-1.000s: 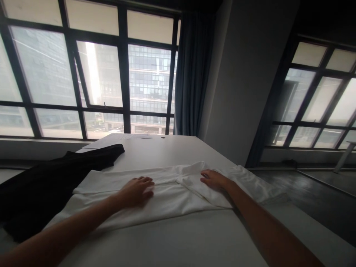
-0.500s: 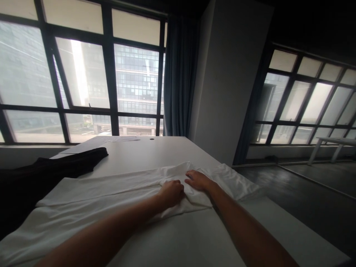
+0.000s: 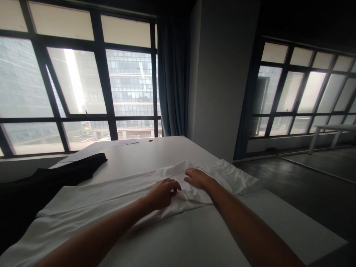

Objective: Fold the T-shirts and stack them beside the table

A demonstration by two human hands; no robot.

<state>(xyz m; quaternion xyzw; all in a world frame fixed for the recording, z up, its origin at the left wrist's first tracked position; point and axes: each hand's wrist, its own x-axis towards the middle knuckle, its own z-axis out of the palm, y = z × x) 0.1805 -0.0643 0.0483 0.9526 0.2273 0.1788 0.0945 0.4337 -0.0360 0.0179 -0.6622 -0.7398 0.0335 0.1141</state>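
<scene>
On white cloth (image 3: 105,193), left hand (image 3: 161,194) curled, grip unclear, right hand (image 3: 197,178) loosely open, black cloth (image 3: 58,176) nearby

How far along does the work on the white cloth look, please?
Done: the white cloth is laid out along the table, its left part fairly flat. In hand: its middle, with the left hand at it, fingers curled, and the right hand resting beside. Perhaps left: the creases near the hands and at the right end. The black cloth lies bunched, touched by neither hand.
</scene>
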